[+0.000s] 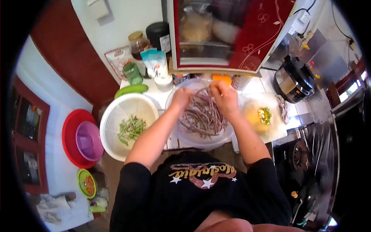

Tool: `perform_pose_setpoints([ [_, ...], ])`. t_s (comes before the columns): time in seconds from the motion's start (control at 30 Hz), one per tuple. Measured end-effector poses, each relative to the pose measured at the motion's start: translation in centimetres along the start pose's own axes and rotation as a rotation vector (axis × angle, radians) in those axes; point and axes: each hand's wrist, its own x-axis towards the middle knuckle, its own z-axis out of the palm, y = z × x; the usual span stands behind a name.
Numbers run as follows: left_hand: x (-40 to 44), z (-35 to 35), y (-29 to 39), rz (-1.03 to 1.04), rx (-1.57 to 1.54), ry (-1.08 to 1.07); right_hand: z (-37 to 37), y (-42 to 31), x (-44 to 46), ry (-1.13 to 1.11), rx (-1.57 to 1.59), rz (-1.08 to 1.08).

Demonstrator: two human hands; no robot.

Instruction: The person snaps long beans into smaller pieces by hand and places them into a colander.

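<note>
Long purple beans (203, 118) fill a clear plastic bowl (205, 144) in front of me. Over the bowl's back left part is my left hand (183, 97), its fingers curled at the beans; what lies between them is too small to tell. My right hand (225, 98) is above the back right part, with its fingertips pinched on a purple bean. To the left, a white colander (109, 118) holds short pieces of green beans (131, 128).
Chopped garlic and greens lie on a cutting board (272, 133) at the right, before a pressure cooker (294, 79) and a stove (295, 154). A red-framed cabinet (216, 34), jars and a green gourd (131, 90) stand behind. Basins (69, 135) are at the left.
</note>
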Motion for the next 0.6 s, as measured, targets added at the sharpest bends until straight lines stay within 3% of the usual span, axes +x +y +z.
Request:
perform_pose_setpoints([
  [0.1,0.2,-1.3,1.3,-0.006,-0.125,-0.079,-0.6,-0.4,0.4,0.014,0.078,0.062],
  [0.17,-1.2,0.2,3.6,0.036,-0.155,-0.122,-0.4,0.9,0.3,-0.278,0.320,0.303],
  [0.23,-1.5,0.7,4.2,0.097,-0.196,-0.162,0.3,1.7,0.1,-0.335,0.353,0.370],
  [0.3,-1.7,0.3,4.0,0.089,0.061,-0.440,1.0,2.5,-0.1,-0.271,0.158,0.230],
  [0.33,-1.4,0.3,3.4,0.145,0.115,-0.392,1.3,2.5,-0.1,-0.276,0.162,0.234],
  [0.4,-1.2,0.3,2.9,0.117,0.116,-0.399,1.8,2.8,0.1,-0.174,-0.180,-0.047],
  [0.53,-3.0,1.1,2.8,0.007,0.113,-0.301,4.1,6.5,0.1,-0.144,-0.428,0.055],
  [0.6,-2.6,-0.1,2.8,-0.047,-0.031,-0.263,4.6,7.1,0.3,-0.593,-0.606,0.282],
])
